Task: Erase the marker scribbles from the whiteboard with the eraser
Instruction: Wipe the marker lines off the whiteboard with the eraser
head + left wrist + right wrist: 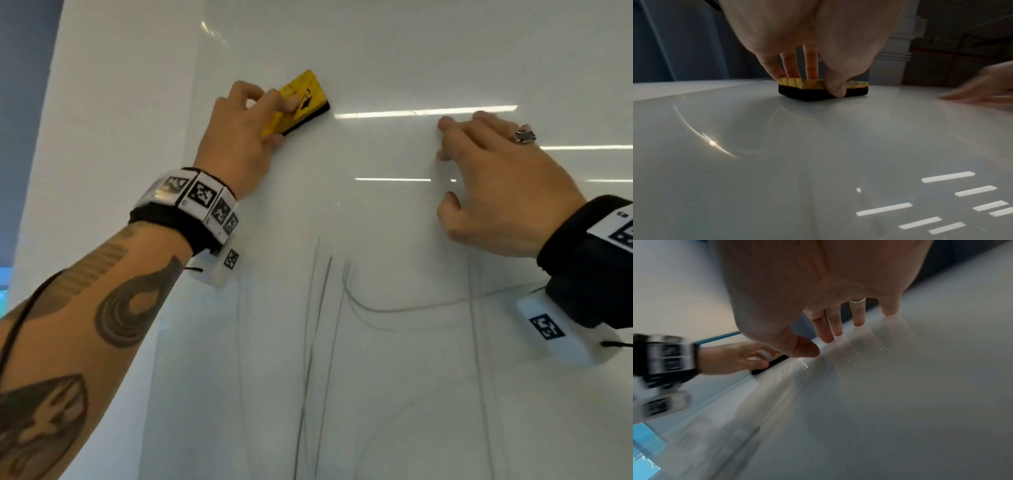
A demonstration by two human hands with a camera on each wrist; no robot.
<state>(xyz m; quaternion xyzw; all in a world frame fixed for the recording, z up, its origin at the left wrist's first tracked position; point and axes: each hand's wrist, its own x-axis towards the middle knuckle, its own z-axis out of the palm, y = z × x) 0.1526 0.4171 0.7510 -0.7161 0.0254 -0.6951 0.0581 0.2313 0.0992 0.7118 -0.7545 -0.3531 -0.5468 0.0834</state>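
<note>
Fingers [791, 68] of left hand [236, 137] clamped round yellow eraser [301, 99], felt flat against whiteboard [376, 51], above faint marker scribbles [318, 308]. Right hand [496, 178] spread, fingertips bracing on board. Best swept downward across lines, felt kept flat, pressure even, strokes overlapping.

At the top centre of the frame the left hand [818, 40] reaches down to the eraser [818, 89], three fingers [812, 65] on its yellow top and the thumb [835, 88] pressed against its near side. The eraser's black felt lies flat on the glossy whiteboard [777, 162], which fills the lower frame. A curved glint shows at left, bright reflected bars at lower right. The right hand [982, 87], blurred, touches the board at the right edge.
</note>
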